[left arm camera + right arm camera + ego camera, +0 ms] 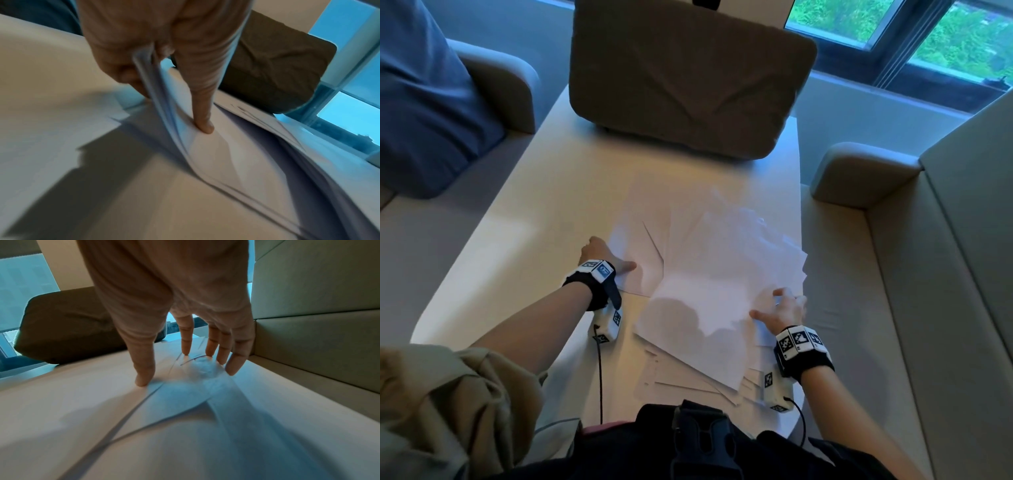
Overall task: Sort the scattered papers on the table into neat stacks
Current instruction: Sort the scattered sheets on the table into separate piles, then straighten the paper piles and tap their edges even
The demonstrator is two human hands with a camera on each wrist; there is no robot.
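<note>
White papers [715, 270] lie fanned and overlapping across the right half of the pale table [517, 240]. My left hand [602, 257] is at the left edge of the pile; in the left wrist view it pinches several sheets [164, 100] between thumb and curled fingers and lifts their edge. My right hand [780, 308] rests on the right side of the pile near the table edge, with straight spread fingers [211, 344] and thumb pressing the sheets [185, 395] flat. More sheets [688, 380] stick out below the pile, close to my body.
A large brown cushion [688, 78] sits at the far end of the table. Beige sofa seats [859, 291] flank the table on both sides, with a blue cushion [424, 102] at the left. A window [945, 37] is beyond.
</note>
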